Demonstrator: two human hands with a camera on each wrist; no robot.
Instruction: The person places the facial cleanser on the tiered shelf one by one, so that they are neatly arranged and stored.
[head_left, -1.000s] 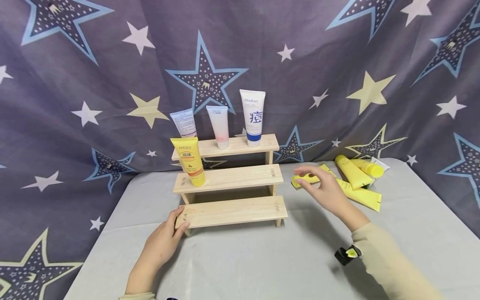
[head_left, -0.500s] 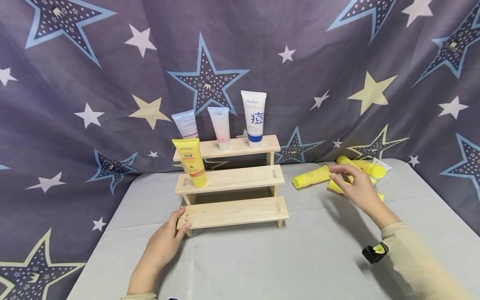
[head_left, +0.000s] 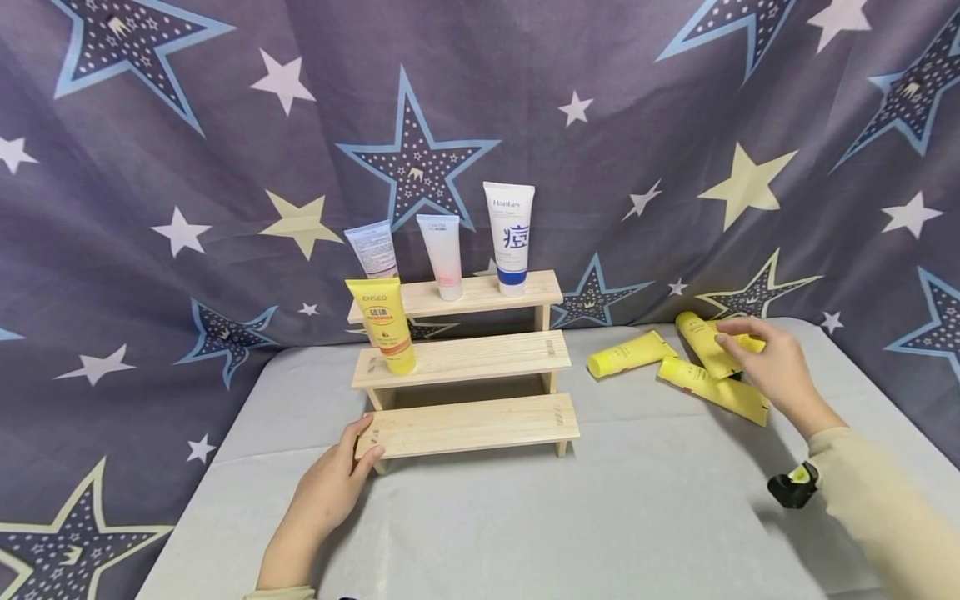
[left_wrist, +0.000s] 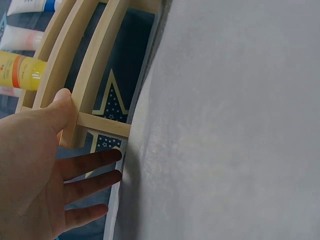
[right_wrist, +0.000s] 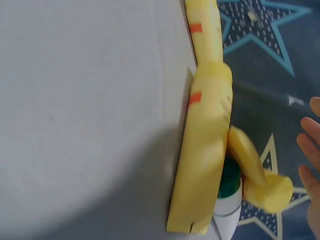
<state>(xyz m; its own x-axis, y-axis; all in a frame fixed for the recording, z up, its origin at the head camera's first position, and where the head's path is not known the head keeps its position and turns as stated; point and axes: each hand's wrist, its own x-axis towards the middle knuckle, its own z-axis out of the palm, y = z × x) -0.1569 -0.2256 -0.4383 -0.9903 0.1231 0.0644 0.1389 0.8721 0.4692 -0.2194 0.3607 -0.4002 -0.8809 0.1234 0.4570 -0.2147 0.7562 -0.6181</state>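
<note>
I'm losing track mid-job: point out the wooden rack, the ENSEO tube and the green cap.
Wooden rack (head_left: 468, 427): head view, on its bare lowest step.
ENSEO tube (head_left: 383, 323): head view, on its printed yellow front.
Green cap (right_wrist: 230, 180): right wrist view, on its side.

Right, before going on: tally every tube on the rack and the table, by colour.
Yellow tube on the wooden rack: 1
Yellow tubes on the table: 4
White or pale tubes on the rack: 3
Green-capped white tube, partly hidden, on the table: 1
Total: 9
</note>
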